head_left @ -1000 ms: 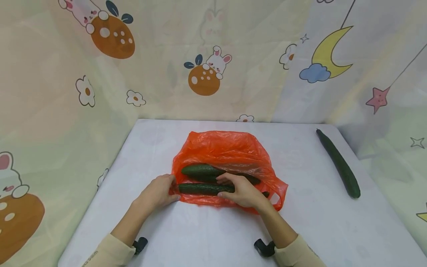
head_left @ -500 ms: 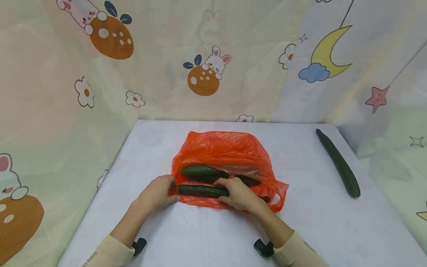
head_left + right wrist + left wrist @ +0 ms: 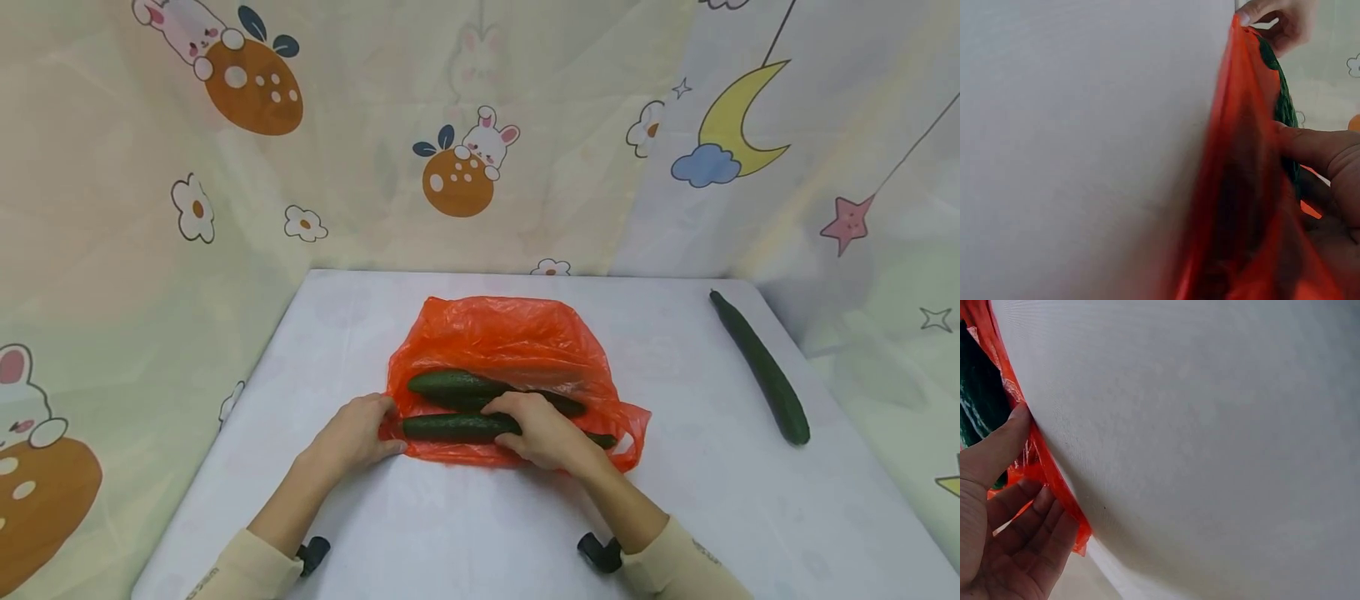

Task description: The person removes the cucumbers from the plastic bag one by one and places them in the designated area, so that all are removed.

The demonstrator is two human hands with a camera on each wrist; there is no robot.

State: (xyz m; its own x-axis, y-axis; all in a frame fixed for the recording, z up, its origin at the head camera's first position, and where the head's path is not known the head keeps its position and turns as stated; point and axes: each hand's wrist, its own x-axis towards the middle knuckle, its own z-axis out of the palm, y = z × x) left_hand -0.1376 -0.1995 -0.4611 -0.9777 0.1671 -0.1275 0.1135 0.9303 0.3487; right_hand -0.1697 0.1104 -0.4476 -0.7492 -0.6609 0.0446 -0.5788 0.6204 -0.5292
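Observation:
An orange-red plastic bag (image 3: 510, 329) lies on the table with cucumbers on its near part. My left hand (image 3: 360, 429) holds the bag's left edge; in the left wrist view, the thumb (image 3: 1011, 434) is on one side and the fingers curl on the other. Around the front cucumber (image 3: 450, 428), near its middle, my right hand (image 3: 542, 429) has its thumb and fingers. That cucumber's thin end shows past the hand, beside the bag's handle hole. Behind it lies another cucumber (image 3: 453, 384), partly hidden by the right fingers.
A separate long cucumber (image 3: 761, 367) lies slantwise on the white table (image 3: 675, 500) at the right. Patterned cloth (image 3: 360, 133) hangs behind and at the sides. A small black device (image 3: 315, 554) sits at each wrist.
My right hand has shifted slightly left along the front cucumber, whose thin end now shows more past the hand. The left hand stays at the bag's left edge.

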